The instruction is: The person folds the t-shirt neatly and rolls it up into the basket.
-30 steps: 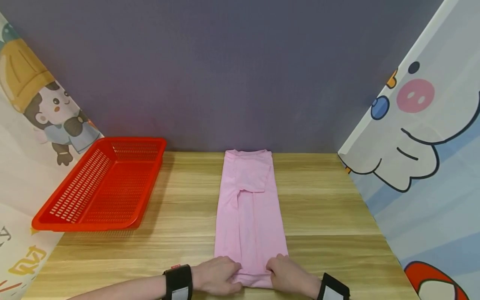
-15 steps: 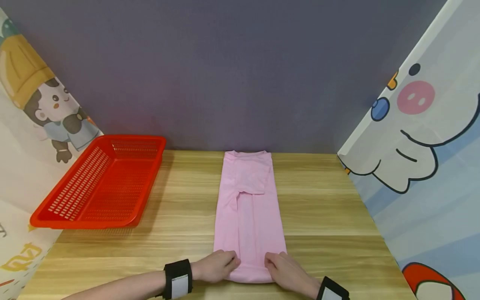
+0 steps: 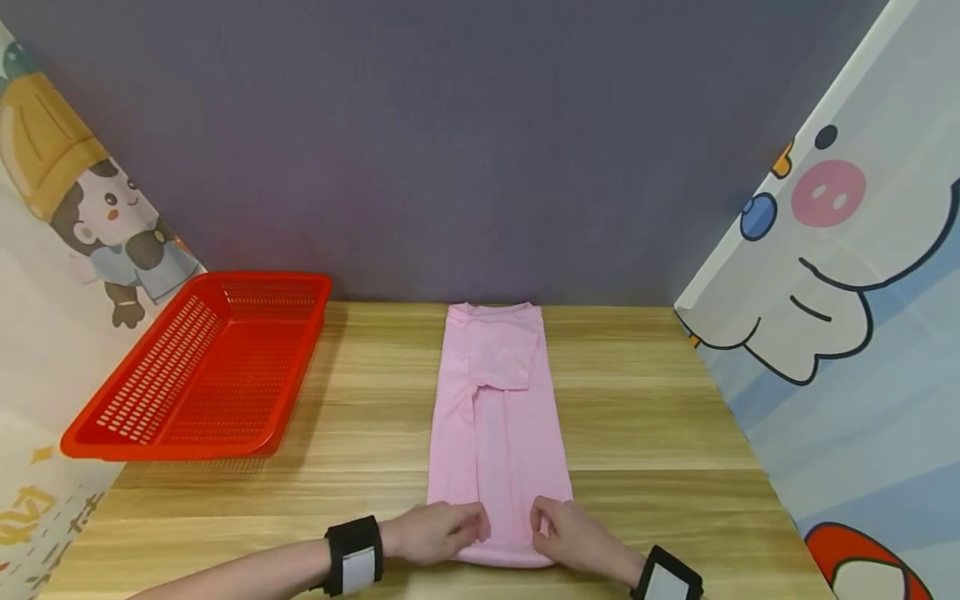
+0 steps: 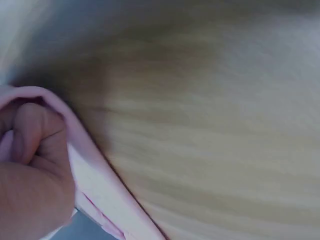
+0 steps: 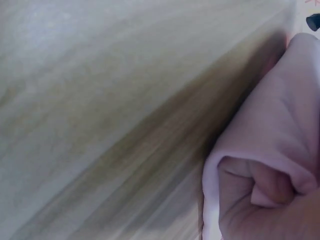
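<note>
The left hand [image 3: 438, 533] and right hand [image 3: 577, 542] pinch the near end of the pink shirt [image 3: 495, 467], fingers curled. Uneven pulling could skew that end. Beyond, the shirt lies on the table [image 3: 367, 400]; tugging might rumple its folded-in sleeve [image 3: 501, 358].

The left hand [image 3: 438, 532] and right hand [image 3: 577, 539] face each other, near but apart — both with fingers [image 3: 553, 505] curled inward in a pinch. The bare left forearm [image 3: 255, 567] slants in from the bottom left; the right wrist [image 3: 626, 567] angles in opposite.
</note>
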`<state>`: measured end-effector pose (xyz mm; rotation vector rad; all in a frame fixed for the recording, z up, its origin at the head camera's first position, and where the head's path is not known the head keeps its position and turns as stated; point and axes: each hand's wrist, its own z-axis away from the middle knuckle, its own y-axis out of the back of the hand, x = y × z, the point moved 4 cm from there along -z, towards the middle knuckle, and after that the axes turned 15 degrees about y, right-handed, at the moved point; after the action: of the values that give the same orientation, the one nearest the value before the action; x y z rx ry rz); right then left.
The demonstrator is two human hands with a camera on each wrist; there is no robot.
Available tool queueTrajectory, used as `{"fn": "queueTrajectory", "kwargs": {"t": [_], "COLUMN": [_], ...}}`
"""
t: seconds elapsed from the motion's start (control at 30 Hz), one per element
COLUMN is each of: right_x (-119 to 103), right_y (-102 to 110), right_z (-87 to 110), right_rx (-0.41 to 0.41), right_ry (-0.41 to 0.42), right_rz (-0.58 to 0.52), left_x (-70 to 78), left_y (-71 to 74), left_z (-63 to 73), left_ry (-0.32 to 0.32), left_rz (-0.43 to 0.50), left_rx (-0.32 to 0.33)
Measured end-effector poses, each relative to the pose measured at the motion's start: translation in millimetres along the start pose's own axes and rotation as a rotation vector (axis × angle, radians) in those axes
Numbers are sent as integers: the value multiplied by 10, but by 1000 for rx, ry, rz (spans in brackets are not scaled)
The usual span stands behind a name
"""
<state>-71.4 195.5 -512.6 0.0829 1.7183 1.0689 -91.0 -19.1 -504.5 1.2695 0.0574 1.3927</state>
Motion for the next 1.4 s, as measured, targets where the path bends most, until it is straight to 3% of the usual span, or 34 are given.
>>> {"fn": "queueTrajectory", "kwargs": {"t": [0.13, 0.3, 0.37, 0.53, 0.73, 0.87, 0.97, 1.1, 1.2, 1.4], "right_x": [7, 7, 9, 29, -24, -116, -213, -333, -388, -396], "right_y": [21, 45, 48, 22, -9, -40, -55, -72, -105, -176], "right_z": [-6, -11, -13, -4, 25, 48, 68, 102, 125, 150], "right_rx": [-16, -48, -63, -111, -98, -31, 54, 143, 175, 289], "right_ry": [-3, 2, -3, -30, 74, 226, 348, 478, 538, 492], "right_rz": [-39, -63, -68, -77, 28, 269, 520, 760, 818, 838], "left_x": [13, 74, 96, 137, 154, 171, 182, 186, 187, 174], "left_y": [-4, -13, -20, -44, -93, -143, -166, -167, -157, -155], "left_z": [37, 110, 131, 144, 140, 161, 175, 179, 174, 140], "left_ry": [-123, -349, -404, -453, -448, -437, -413, -329, -252, -148], "left_rz": [-234, -548, -606, -708, -847, -937, -956, -904, -828, -743], "left_rx": [84, 289, 343, 423, 527, 628, 663, 602, 527, 461]}}
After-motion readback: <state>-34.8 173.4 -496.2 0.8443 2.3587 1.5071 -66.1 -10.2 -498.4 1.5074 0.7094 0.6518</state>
